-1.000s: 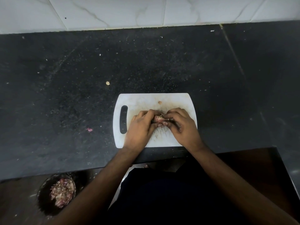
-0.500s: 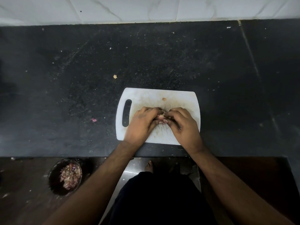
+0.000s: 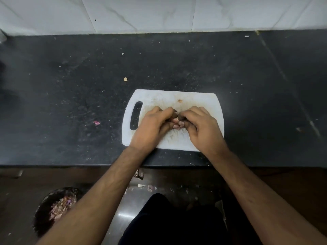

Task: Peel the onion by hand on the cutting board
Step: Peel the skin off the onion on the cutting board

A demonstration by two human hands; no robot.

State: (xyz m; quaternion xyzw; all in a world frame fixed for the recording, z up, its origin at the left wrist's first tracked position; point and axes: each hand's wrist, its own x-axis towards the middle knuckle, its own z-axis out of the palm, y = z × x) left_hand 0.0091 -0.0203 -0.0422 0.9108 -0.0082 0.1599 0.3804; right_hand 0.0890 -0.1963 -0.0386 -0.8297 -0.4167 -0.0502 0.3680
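A white cutting board point(image 3: 200, 103) with a slot handle on its left lies on the black counter. Over its middle my left hand point(image 3: 152, 128) and my right hand point(image 3: 201, 128) meet, fingers curled around a small pinkish onion point(image 3: 175, 120). Only a sliver of the onion shows between the fingertips; the rest is hidden by both hands. A small scrap of peel point(image 3: 180, 101) lies on the board just beyond the hands.
The black counter point(image 3: 70, 96) runs to a white tiled wall point(image 3: 159, 13) at the back. Bits of peel lie on it, one tan point(image 3: 125, 79) and one pink point(image 3: 96, 122). A dark bowl of onion peelings point(image 3: 58, 207) sits on the floor at lower left.
The hands stay together on the onion over the board; fingers shift slightly and less of the onion shows. The camera has tilted, so more floor is in view.
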